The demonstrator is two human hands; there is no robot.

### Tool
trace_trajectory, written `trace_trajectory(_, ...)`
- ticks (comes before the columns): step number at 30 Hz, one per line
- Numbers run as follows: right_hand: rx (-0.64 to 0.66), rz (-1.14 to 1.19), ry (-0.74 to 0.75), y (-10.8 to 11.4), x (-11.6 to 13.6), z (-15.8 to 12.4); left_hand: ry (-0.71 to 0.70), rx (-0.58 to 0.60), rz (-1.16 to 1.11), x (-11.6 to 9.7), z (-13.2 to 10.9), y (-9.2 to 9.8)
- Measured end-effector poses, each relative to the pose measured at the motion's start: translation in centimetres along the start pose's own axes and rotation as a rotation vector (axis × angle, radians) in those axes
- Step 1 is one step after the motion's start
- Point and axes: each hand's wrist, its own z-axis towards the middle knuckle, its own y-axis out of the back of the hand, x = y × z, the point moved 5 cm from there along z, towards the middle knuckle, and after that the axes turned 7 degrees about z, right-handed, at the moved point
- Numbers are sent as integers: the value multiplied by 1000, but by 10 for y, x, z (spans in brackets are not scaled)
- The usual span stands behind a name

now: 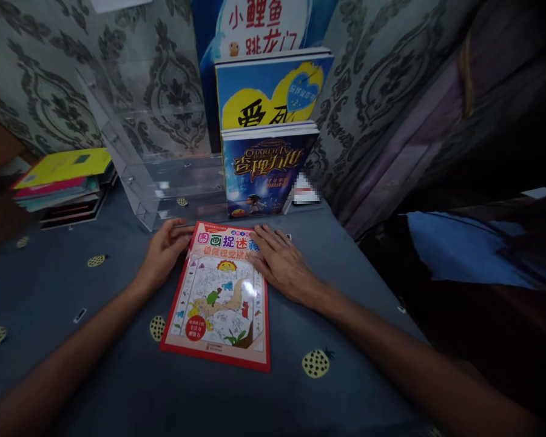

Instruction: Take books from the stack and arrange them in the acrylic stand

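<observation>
A red-bordered picture book (218, 297) lies face up on the cloth-covered table, its top end towards the display rack. My left hand (166, 252) rests at the book's upper left edge, fingers loosely bent and apart, the tips touching or close to that edge. Across the upper right corner of the cover lies my right hand (279, 264), flat with fingers stretched out, hiding part of the title. Just beyond stands a dark blue book (268, 173) upright in the clear rack, with a blue and yellow book (255, 85) behind it.
The clear plastic rack (134, 176) stands at the back against patterned wall covering. On the left is a stack of books (68, 170) with a yellow one on top. A larger blue book (264, 24) stands at the rear. The table edge (382, 267) drops away at right.
</observation>
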Motion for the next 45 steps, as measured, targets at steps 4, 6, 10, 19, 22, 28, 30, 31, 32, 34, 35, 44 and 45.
trace_trajectory(4, 9, 12, 1, 0, 0, 1, 279, 66, -268, 13, -6, -12)
trace_trajectory(6, 17, 24, 0, 0, -1, 0, 352, 123, -325, 15, -12, -18)
trace_trajectory(10, -5, 84, -10, 2, -4, -4, 412, 190, -414, 13, -17, -23)
trace_trajectory(19, -212, 585, -104, 17, -22, -14, 381, 194, -512, 10, -18, -19)
trace_trajectory(22, -138, 981, -263, 8, -28, -11, 360, 185, -514, 12, -18, -18)
trace_trajectory(28, 165, 1432, -373, 4, -9, -9, 332, 202, -516, 14, -17, -17)
trace_trajectory(30, 198, 1486, -396, 7, -6, -10, 334, 187, -519, 14, -17, -17)
trace_trajectory(31, 207, 1504, -408, 8, -6, -10, 337, 177, -523, 13, -17, -16)
trace_trajectory(32, 213, 1518, -418, 8, -6, -10, 340, 171, -527, 13, -17, -16)
trace_trajectory(34, 220, 1536, -428, 8, -6, -10, 345, 173, -534, 12, -18, -17)
trace_trajectory(35, 221, 1541, -427, 7, -6, -10, 345, 177, -539, 11, -18, -17)
trace_trajectory(44, 225, 1537, -402, 8, -6, -10, 315, 191, -578, 5, -19, -19)
trace_trajectory(45, 225, 1537, -402, 9, -6, -10, 309, 191, -575, 4, -19, -19)
